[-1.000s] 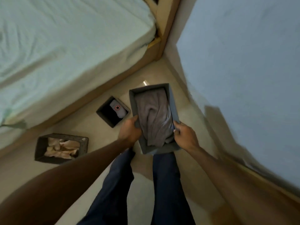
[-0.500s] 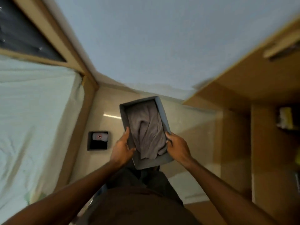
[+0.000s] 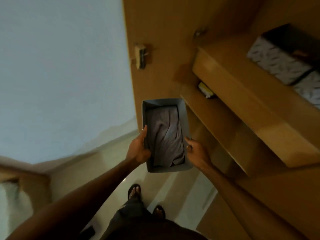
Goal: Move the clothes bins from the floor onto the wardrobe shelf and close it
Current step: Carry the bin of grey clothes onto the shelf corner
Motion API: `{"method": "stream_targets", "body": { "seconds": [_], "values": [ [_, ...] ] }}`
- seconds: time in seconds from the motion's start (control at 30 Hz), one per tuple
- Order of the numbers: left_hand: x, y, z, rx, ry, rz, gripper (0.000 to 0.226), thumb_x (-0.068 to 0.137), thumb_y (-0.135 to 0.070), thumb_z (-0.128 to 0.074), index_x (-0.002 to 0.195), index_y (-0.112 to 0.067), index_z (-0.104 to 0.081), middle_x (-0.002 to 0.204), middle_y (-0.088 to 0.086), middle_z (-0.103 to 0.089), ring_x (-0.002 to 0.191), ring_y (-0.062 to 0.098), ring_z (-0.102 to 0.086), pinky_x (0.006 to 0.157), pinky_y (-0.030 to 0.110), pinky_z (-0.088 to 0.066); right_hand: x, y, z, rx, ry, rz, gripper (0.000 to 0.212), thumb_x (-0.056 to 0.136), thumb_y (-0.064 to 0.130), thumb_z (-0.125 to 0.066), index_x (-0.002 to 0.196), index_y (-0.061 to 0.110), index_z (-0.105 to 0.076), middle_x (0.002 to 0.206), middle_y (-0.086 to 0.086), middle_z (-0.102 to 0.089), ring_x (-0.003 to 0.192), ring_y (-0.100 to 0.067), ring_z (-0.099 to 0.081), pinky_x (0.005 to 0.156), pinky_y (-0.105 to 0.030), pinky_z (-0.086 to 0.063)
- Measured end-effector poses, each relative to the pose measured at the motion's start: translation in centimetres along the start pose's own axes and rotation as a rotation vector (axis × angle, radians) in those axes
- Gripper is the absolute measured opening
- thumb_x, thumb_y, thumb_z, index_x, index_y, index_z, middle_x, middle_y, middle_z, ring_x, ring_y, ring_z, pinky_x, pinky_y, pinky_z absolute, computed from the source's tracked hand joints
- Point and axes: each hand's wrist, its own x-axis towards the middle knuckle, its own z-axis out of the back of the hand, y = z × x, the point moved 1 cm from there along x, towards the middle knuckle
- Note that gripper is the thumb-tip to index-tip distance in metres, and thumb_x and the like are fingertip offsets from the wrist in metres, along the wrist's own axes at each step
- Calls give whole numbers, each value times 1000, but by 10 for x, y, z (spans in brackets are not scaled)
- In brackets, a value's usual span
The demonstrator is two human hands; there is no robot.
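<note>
Two hands carry one grey fabric bin [image 3: 183, 110] in the head view, the only view we have. Our left hand [image 3: 138, 151] clasps the bin's left wall, fingers curled over the rim and thumb lying along the outside. Our right hand [image 3: 196, 151] closes on the right wall near the bin's near corner, thumb on the rim. The bin hangs in the air above the pale floor [image 3: 174, 189], its long side pointing away from us, and a crumpled grey cloth [image 3: 166, 135] fills its bottom.

To the right, the open wooden wardrobe [image 3: 173, 32] shows its shelves. The bin's far right corner sits just beside the edge of a middle shelf [image 3: 216, 118], apart from it as far as we can tell. On a higher shelf, far right, stands a patterned white box [image 3: 277, 66]. A small yellow item [image 3: 205, 90] lies in the gap below that shelf. Near us, two sandalled feet [image 3: 134, 191] stand on the floor, and the blue-grey wall [image 3: 60, 75] fills the left.
</note>
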Motion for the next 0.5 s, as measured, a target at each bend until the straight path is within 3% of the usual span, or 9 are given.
{"method": "stream_targets", "body": {
  "seconds": [0.17, 0.23, 0.3, 0.37, 0.43, 0.5],
  "values": [
    [70, -66, 8, 12, 47, -122, 98, 75, -4, -63, 153, -37, -12, 137, 11, -55, 116, 35, -58, 88, 52, -55, 36, -7, 56, 63, -155, -32, 46, 97, 12, -42, 142, 20, -44, 137, -8, -57, 117, -29, -58, 96, -36, -50],
    [97, -91, 13, -8, 66, -164, 95, 73, -18, -63, 151, -42, -15, 138, 8, -54, 117, 34, -58, 92, 52, -53, 53, -6, 77, 97, -206, -43, 45, 98, 12, -42, 143, 18, -43, 106, 3, -68, 91, -13, -63, 79, -24, -52],
    [129, -116, 18, -35, 91, -229, 94, 69, -27, -63, 149, -44, -17, 141, 5, -52, 120, 32, -55, 96, 52, -51, 74, -2, 96, 110, -271, -49, 45, 98, 12, -41, 143, 18, -42, 68, 22, -41, 58, 5, -36, 54, -10, -31],
    [163, -140, 22, -92, 123, -300, 92, 73, -20, -68, 152, -34, -21, 142, 3, -49, 124, 28, -53, 100, 44, -50, 96, 3, 116, 146, -332, -66, 46, 98, 10, -41, 143, 18, -42, 63, 22, -30, 51, 4, -26, 49, -11, -23],
    [193, -161, 25, -134, 127, -361, 88, 78, -3, -69, 152, -22, -25, 139, -1, -50, 126, 23, -52, 99, 32, -49, 114, 8, 133, 150, -374, -69, 46, 98, 8, -41, 143, 18, -41, 60, 15, -43, 46, 1, -30, 46, -15, -27],
    [222, -179, 29, -111, 144, -379, 88, 79, 3, -65, 152, -23, -24, 138, 1, -54, 118, 25, -59, 91, 32, -54, 131, 12, 152, 146, -421, -84, 47, 97, 7, -42, 143, 17, -42, 63, 1, -55, 44, -2, -33, 44, -16, -29]
  ]
}}
